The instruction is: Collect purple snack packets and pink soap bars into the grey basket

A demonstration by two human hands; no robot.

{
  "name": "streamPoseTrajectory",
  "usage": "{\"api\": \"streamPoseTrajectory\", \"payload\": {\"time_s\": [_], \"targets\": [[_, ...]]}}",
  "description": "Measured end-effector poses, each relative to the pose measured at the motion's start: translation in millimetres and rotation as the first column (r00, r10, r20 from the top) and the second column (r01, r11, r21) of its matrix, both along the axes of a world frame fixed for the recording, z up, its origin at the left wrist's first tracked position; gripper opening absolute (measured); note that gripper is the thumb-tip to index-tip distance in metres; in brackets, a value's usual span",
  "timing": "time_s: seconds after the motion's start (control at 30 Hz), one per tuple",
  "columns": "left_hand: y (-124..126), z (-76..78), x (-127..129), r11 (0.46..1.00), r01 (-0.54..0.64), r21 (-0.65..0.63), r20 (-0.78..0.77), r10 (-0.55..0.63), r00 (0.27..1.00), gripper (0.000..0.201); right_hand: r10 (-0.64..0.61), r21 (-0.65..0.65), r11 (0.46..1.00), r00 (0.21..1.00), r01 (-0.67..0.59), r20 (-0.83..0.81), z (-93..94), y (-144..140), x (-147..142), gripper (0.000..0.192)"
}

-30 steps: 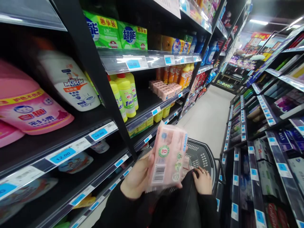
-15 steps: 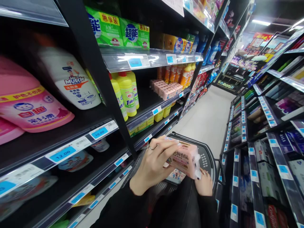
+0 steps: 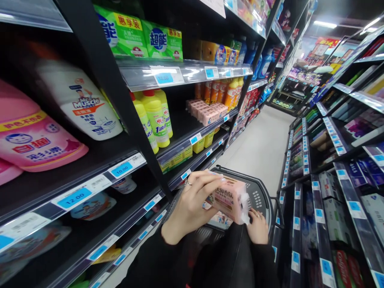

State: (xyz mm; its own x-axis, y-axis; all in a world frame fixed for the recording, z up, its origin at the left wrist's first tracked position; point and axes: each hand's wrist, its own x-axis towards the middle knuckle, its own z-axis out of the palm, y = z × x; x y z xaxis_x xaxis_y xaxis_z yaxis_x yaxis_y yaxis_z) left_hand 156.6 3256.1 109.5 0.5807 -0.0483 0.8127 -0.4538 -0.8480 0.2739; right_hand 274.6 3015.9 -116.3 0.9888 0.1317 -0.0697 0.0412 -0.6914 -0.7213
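- Black shelving [image 3: 99, 76] is seen along the left of the aisle, stocked with a pink bottle [image 3: 36, 140], a white bottle [image 3: 79, 106] and yellow bottles [image 3: 156, 116].
- A dark shopping basket [image 3: 264, 194] is carried low in the aisle.
- A pink pack [image 3: 229, 199] is held over the basket, just above its rim.
- The left hand [image 3: 192, 208] is closed around the pack, fingers wrapped over its top.
- The right hand [image 3: 257, 228] is curled at the basket's near rim, under the pack's corner; what it grips cannot be told.
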Motion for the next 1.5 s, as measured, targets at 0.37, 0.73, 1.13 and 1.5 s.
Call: {"api": "streamPoseTrajectory", "payload": {"time_s": [0.37, 0.73, 1.13, 1.5], "targets": [[3, -47.0, 43, 0.972, -0.045, -0.232, -0.612, -0.110, 0.783, 0.070, 0.025, 0.667, 0.735, 0.978, 0.123, -0.208, 65.1, -44, 5, 0.045], [-13, -70.5, 74, 0.951, 0.080, -0.299, -0.698, -0.275, 0.662, 0.070, 0.363, 0.776, 0.630, 0.883, 0.003, -0.297, 107.4, 31, 7, 0.052], [-8, -75.4, 76, 0.524, -0.119, -0.843, -0.507, -0.703, 0.499, 0.050, 0.050, 0.692, 0.713, 0.992, -0.115, 0.113, 104.2, 8, -15, 0.038], [-11, -64.9, 66, 0.504, 0.340, -0.794, -0.178, -0.727, 0.663, 0.010, 0.268, 0.613, 0.586, 0.840, -0.531, 0.471, 135.8, -3, -25, 0.026]]}}
